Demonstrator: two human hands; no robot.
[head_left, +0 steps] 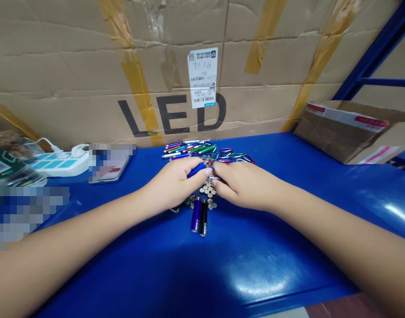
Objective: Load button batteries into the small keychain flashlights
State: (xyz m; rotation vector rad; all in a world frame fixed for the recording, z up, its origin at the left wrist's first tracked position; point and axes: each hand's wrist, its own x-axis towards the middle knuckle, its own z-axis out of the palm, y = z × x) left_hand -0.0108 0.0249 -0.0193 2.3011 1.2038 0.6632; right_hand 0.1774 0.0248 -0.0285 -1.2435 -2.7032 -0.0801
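Observation:
My left hand is closed round a small blue flashlight body, its end showing between thumb and fingers. My right hand meets it with pinched fingers at that end; what they hold is too small to make out. Just below the fingertips lies a cluster of several small button cells. Two little flashlight tubes, one blue and one black, lie side by side nearer me. Behind the hands is a pile of coloured mini flashlights and carabiner clips.
All rests on a glossy blue shelf. A big cardboard box marked LED walls off the back. A smaller open carton sits at right. A phone, a white power strip and a bottle lie at left.

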